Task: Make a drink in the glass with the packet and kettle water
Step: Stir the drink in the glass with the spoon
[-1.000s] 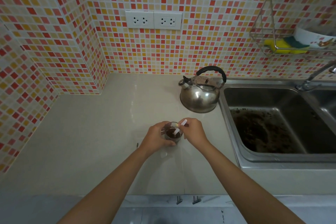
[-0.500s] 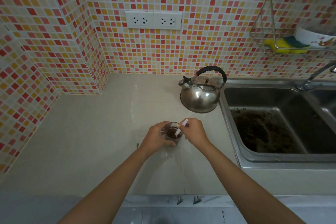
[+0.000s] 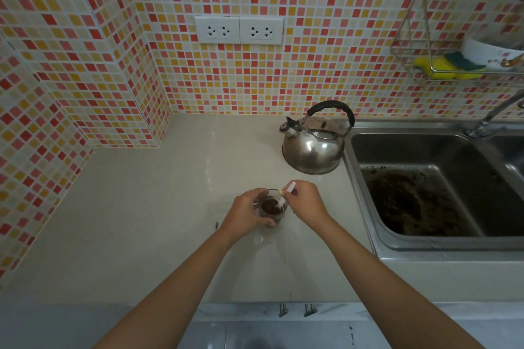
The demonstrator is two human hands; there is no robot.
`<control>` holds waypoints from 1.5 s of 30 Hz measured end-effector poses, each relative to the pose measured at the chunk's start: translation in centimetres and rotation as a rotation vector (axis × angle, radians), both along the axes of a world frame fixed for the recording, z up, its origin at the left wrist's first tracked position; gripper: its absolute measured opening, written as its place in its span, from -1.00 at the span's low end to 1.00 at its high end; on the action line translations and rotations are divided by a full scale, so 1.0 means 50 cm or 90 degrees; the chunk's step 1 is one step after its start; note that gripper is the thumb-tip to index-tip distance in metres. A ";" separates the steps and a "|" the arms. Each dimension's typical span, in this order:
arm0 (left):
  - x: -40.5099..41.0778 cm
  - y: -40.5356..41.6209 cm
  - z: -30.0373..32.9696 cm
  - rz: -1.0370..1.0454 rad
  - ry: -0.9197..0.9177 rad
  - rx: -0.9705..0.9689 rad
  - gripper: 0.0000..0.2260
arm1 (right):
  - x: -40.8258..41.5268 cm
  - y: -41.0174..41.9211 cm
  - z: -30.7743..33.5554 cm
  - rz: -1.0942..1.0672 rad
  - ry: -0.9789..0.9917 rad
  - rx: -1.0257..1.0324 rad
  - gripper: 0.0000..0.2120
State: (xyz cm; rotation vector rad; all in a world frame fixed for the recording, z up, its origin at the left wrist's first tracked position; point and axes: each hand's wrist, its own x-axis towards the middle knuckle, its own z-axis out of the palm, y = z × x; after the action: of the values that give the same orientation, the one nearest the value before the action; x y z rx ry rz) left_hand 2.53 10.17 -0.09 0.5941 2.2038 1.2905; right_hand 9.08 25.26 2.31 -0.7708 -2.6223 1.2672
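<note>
We see the glass [image 3: 271, 211] standing on the counter [image 3: 141, 221] in front of the kettle [image 3: 313, 147], with dark brown drink inside. The left hand [image 3: 246, 214] has its fingers curled round the glass on the side away from the sink [image 3: 425, 184]. On the sink side of the glass, the right hand [image 3: 304, 201] pinches a slim pale packet [image 3: 286, 195], lower end dipped into the drink.

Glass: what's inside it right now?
The glass holds dark brown contents and the lower end of a pale stick-like packet pinched by the right hand. The left hand wraps its near side, hiding the fill level.
</note>
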 end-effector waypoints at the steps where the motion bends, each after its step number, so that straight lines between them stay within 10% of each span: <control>1: 0.000 0.000 -0.001 0.001 -0.001 0.000 -0.29 | 0.000 -0.002 0.001 0.010 -0.002 -0.010 -0.81; 45: 0.001 0.000 0.001 -0.013 0.019 -0.017 -0.29 | 0.004 -0.020 0.010 0.017 0.013 -0.013 -0.82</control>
State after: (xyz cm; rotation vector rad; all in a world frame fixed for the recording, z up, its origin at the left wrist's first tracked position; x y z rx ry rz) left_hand 2.58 10.19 -0.03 0.6270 2.2304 1.2472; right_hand 9.27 24.24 2.80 -0.7244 -2.6163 1.3037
